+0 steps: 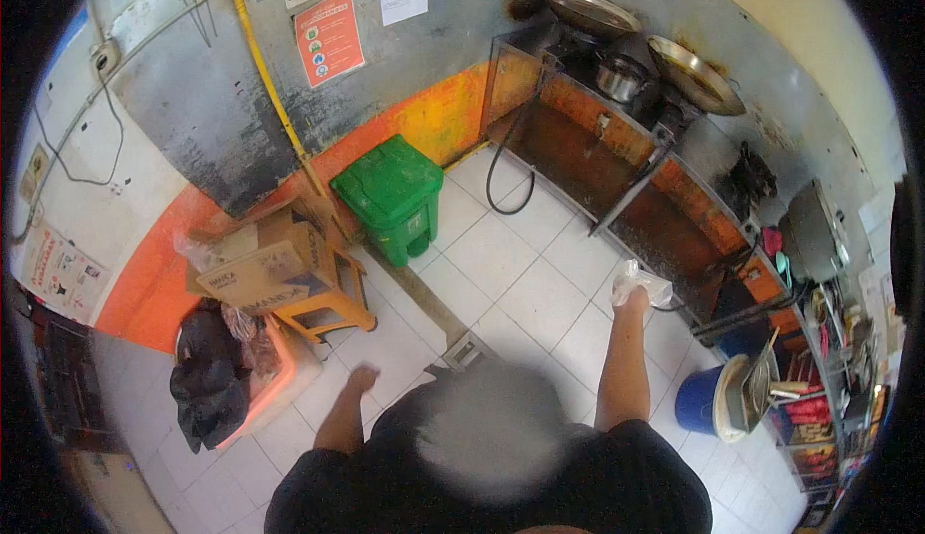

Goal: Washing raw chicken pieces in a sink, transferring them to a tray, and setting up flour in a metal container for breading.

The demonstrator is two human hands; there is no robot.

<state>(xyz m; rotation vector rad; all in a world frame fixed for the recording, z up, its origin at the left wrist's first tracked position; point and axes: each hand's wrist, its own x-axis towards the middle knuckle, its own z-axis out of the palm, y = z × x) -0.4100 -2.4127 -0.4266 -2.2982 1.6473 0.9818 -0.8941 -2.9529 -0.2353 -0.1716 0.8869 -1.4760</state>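
My right arm reaches forward over the tiled floor, and my right hand point(633, 302) is closed on a crumpled clear plastic bag point(651, 285). The bag partly hides the fingers. It is close to the front of the metal stove stand. My left hand point(362, 378) hangs low at my left side, its fingers loosely curled and nothing seen in them. Nearest to it is an orange plastic stool point(364, 318) with a cardboard box point(265, 264) on top. Farther ahead stands a green lidded pedal bin point(387, 187).
Woks point(590, 13) and a metal pot point(621, 78) sit on the stove stand point(578, 144), with a black hose point(511, 211) looping to the floor. A blue bucket point(696, 401) stands at right beside a cluttered rack point(819, 409). At left is an orange crate point(284, 380) with a black bag point(207, 389).
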